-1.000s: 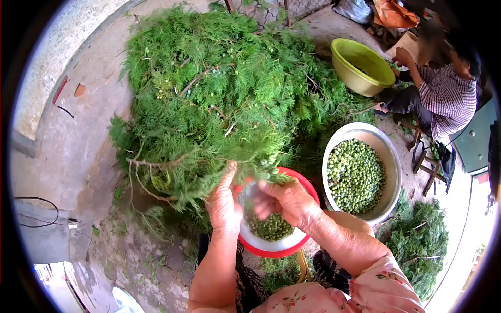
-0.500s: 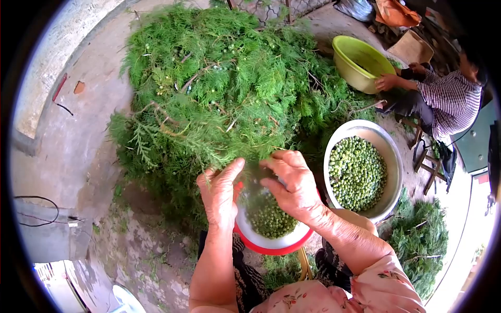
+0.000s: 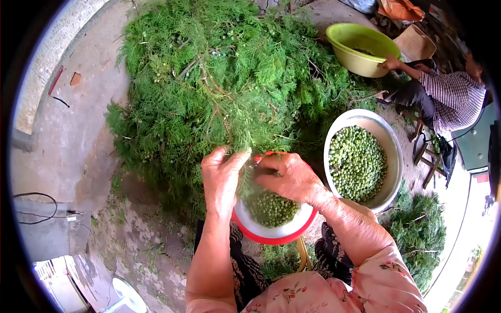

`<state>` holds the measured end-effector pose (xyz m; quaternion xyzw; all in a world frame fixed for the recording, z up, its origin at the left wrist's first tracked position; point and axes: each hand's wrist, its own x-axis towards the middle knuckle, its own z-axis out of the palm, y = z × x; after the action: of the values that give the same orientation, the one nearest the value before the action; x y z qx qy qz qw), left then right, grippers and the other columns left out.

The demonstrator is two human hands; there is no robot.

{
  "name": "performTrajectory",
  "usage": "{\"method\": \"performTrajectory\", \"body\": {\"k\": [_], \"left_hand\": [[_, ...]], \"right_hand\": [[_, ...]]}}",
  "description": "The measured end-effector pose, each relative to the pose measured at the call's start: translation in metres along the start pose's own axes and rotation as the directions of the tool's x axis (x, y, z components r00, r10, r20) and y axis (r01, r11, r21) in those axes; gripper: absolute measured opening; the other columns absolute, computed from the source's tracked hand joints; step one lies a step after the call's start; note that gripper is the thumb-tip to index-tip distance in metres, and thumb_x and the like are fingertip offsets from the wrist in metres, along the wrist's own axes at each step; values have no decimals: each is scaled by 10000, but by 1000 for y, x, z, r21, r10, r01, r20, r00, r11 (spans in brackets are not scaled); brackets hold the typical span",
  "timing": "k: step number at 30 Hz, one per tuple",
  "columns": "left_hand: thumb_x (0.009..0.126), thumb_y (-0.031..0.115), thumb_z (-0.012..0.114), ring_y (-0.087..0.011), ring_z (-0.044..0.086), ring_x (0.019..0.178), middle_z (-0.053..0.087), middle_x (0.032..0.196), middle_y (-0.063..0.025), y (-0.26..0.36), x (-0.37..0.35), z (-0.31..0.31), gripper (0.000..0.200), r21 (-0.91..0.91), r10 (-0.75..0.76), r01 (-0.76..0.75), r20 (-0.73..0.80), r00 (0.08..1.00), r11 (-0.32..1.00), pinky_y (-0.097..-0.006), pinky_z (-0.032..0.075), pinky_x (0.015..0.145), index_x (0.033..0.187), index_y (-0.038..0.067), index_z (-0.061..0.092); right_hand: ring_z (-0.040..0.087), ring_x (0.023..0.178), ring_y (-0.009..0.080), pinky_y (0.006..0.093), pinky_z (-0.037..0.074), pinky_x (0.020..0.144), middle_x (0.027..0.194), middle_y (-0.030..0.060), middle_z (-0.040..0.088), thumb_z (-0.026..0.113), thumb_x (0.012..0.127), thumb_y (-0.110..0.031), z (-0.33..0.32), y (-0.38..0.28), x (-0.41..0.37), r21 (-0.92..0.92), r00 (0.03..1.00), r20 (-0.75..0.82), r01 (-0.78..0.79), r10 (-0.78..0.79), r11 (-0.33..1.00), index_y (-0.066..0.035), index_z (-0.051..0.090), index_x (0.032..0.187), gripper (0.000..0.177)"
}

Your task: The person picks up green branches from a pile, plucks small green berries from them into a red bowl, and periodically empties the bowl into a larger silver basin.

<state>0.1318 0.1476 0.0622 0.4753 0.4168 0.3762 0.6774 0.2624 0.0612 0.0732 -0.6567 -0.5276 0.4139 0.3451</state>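
My left hand (image 3: 222,175) is closed on a feathery evergreen branch (image 3: 216,107), pinching it between thumb and fingers. Just to its right, my right hand (image 3: 292,178) has its fingers curled together close to the sprigs. Whatever sits between those fingertips is too small and blurred to name. Below both hands is a white basin with a red rim (image 3: 274,240), holding small round green cones (image 3: 274,209). The branch lies over a large heap of cut evergreen foliage (image 3: 172,122) in front of me.
A metal basin (image 3: 395,156) full of green cones (image 3: 357,161) stands at the right. Beyond it, a seated person (image 3: 453,99) touches a yellow-green tub (image 3: 360,62). More evergreen cuttings (image 3: 417,229) lie at lower right. A black cable (image 3: 55,201) runs along the left.
The branch in my left hand has swung from the left to more upright. My right hand has moved slightly down, its fingers drawn closer together. The other person's tub has tipped slightly.
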Motion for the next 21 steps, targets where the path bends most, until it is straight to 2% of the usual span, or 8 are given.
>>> {"method": "performTrajectory", "body": {"k": [2, 6, 8, 10, 14, 17, 18, 21], "left_hand": [[756, 37, 693, -47, 533, 626, 628, 760, 8, 2, -1, -2, 80, 78, -69, 69, 5, 998, 995, -210, 367, 487, 805, 54, 631], [776, -3, 648, -90, 560, 654, 637, 793, -50, 8, -4, 5, 112, 25, -108, 107, 50, 993, 994, -234, 443, 570, 887, -1, 631], [780, -10, 638, -110, 580, 663, 640, 807, -62, 2, -1, 2, 107, -126, -185, 193, 77, 980, 973, -246, 461, 581, 886, -1, 630], [778, -5, 638, -126, 596, 627, 645, 767, -53, 1, 0, 4, 103, -269, -235, 238, 46, 971, 933, -265, 481, 538, 879, 17, 638], [775, 39, 672, -155, 577, 574, 618, 738, -66, 1, 4, -2, 72, -326, -281, 302, 112, 953, 896, -291, 485, 500, 824, 24, 622], [775, 52, 678, -163, 577, 589, 616, 808, -80, -3, 6, -5, 184, -296, -286, 286, 44, 957, 911, -295, 490, 512, 895, 26, 541], [775, 41, 671, -160, 578, 616, 609, 897, -101, -5, 4, -5, 321, -242, -273, 255, -44, 961, 936, -299, 484, 512, 988, 34, 432], [773, 28, 665, -140, 573, 637, 606, 903, -89, -9, -1, 0, 344, -249, -159, 144, -41, 986, 958, -277, 470, 530, 1007, 37, 414]], "right_hand": [[627, 772, 324, 371, 478, 707, 797, 224, 624, 585, 753, -142, -5, 1, 0, 63, 999, 28, -44, 43, 997, -3, 622, 1002, 288], [628, 781, 317, 363, 478, 717, 817, 217, 631, 564, 771, -170, -5, 10, 1, 68, 999, 47, 13, -16, 998, -8, 614, 1008, 291], [624, 795, 313, 363, 474, 721, 845, 215, 633, 558, 787, -198, -9, 6, 2, 68, 989, 138, -55, 45, 996, -12, 611, 1006, 292], [620, 761, 309, 370, 470, 695, 820, 211, 629, 548, 807, -219, 4, 22, 3, 152, 997, 77, 1, -13, 988, -14, 607, 1001, 288], [604, 652, 295, 376, 459, 617, 720, 200, 606, 549, 831, -218, 4, 19, 3, 208, 994, 104, 2, -25, 978, -15, 611, 966, 252], [589, 591, 287, 369, 451, 573, 656, 187, 583, 571, 818, -180, 6, 12, -2, 115, 999, -7, 37, -36, 993, -13, 618, 924, 203], [587, 581, 281, 370, 448, 564, 644, 176, 579, 599, 792, -162, 8, 6, -5, 100, 989, -92, 124, -115, 987, -13, 623, 873, 171], [580, 573, 299, 374, 456, 565, 638, 185, 572, 615, 775, -168, 16, 11, -9, -255, 934, -220, 223, -281, 941, -27, 630, 862, 166]]}}
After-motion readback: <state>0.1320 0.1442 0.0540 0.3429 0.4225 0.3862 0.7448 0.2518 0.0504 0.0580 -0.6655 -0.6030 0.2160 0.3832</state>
